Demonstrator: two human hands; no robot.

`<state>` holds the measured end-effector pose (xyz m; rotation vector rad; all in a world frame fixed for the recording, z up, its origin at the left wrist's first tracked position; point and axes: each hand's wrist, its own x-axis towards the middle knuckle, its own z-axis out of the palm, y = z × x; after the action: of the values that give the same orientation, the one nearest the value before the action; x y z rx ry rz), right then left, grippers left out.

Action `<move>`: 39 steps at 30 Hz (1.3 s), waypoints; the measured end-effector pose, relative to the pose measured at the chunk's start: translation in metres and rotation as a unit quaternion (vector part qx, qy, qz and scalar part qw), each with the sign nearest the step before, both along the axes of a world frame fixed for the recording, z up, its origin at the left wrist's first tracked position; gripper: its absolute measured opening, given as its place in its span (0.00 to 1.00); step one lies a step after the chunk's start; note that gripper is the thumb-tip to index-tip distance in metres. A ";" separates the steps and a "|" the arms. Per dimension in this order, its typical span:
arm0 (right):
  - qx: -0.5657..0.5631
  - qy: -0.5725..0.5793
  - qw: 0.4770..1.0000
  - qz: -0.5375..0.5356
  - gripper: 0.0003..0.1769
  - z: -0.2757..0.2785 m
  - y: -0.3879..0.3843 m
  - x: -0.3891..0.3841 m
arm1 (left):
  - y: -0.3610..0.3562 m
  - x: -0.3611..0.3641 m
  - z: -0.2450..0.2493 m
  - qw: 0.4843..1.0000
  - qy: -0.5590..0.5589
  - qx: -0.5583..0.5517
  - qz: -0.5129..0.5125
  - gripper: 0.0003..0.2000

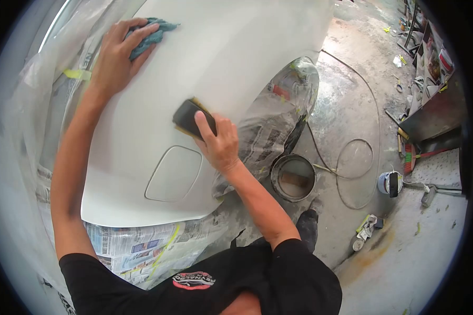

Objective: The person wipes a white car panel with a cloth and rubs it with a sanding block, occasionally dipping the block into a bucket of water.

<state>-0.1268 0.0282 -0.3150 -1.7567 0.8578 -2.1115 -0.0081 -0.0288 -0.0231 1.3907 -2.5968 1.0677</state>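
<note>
A white car body panel (pixel 136 126) fills the middle, with the outline of a fuel flap (pixel 173 173) in it. At the upper left, my left hand (pixel 122 52) is closed on a crumpled blue-green cloth (pixel 151 38) against the panel. My right hand (pixel 218 137) grips a dark sanding block (pixel 186 116) with a yellowish edge, thumb on top. The block lies on the panel just above the flap outline. Plastic sheeting with newspaper (pixel 265 126) covers the wheel area right of the panel.
On the floor stand a bucket (pixel 293 178) of cloudy liquid and a small white pail (pixel 386 184). A thin hose (pixel 373 105) loops across the floor. Clutter and a broom (pixel 409 157) line the right side. Masking newspaper (pixel 136 244) hangs below the panel.
</note>
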 end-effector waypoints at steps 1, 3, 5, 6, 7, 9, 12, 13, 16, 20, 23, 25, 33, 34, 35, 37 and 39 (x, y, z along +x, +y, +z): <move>-0.006 0.020 1.000 -0.010 0.41 0.001 -0.019 -0.006 | 0.001 -0.001 0.000 1.000 0.002 -0.001 0.003 0.20; -0.014 0.057 0.998 -0.031 0.39 0.004 -0.094 -0.022 | 0.001 -0.002 0.000 1.000 0.004 0.001 0.008 0.21; 0.093 -0.032 0.995 0.006 0.36 0.022 -0.196 -0.041 | -0.001 -0.004 0.000 1.000 0.007 0.005 0.009 0.21; 0.156 -0.050 0.986 -0.015 0.35 0.027 -0.239 -0.055 | 0.000 -0.005 0.000 1.000 0.008 0.007 0.012 0.22; 0.246 -0.050 0.967 -0.030 0.34 0.034 -0.266 -0.065 | 0.000 -0.005 0.000 1.000 0.011 0.010 0.017 0.22; 0.282 -0.046 0.957 -0.048 0.35 0.043 -0.261 -0.061 | 0.001 -0.007 0.000 0.999 0.017 0.014 0.026 0.22; 0.114 -0.017 0.993 -0.020 0.34 0.025 -0.151 -0.031 | 0.002 -0.007 0.003 0.999 0.001 0.023 0.047 0.24; 0.063 0.040 0.997 -0.028 0.31 0.005 -0.099 -0.013 | 0.002 -0.009 0.004 0.999 0.004 0.020 0.046 0.24; -0.035 0.034 0.999 -0.019 0.34 -0.018 -0.045 -0.017 | 0.002 -0.009 0.002 0.998 0.008 0.019 0.052 0.23; 0.119 -0.002 0.992 -0.046 0.33 -0.035 -0.201 -0.056 | 0.001 -0.008 0.001 0.997 0.011 0.029 0.065 0.23; 0.311 -0.095 0.945 -0.042 0.36 -0.018 -0.256 -0.074 | 0.003 -0.008 0.002 0.996 0.017 0.035 0.076 0.23; 0.250 -0.085 0.964 -0.038 0.35 -0.017 -0.223 -0.063 | 0.003 -0.010 0.002 0.996 0.017 0.036 0.076 0.23; 0.139 0.022 0.990 -0.029 0.42 -0.065 -0.153 -0.047 | 0.001 -0.008 -0.001 0.997 0.029 0.029 0.072 0.25; 0.182 -0.045 0.982 -0.026 0.40 -0.070 -0.203 -0.060 | 0.000 -0.008 -0.002 0.996 0.029 0.031 0.074 0.25; 0.221 -0.113 0.968 -0.021 0.38 -0.070 -0.239 -0.069 | 0.000 -0.008 -0.002 0.996 0.029 0.029 0.077 0.25; 0.304 -0.126 0.944 -0.018 0.38 -0.060 -0.252 -0.075 | 0.001 -0.010 -0.002 0.996 0.027 0.031 0.076 0.24; 0.309 -0.114 0.944 -0.028 0.39 -0.055 -0.235 -0.074 | 0.002 -0.010 -0.001 0.997 0.027 0.031 0.072 0.24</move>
<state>-0.2005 -0.2073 -0.3703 -1.1512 1.3260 -1.7525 -0.0185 -0.0273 -0.0241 1.6179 -2.5463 0.9569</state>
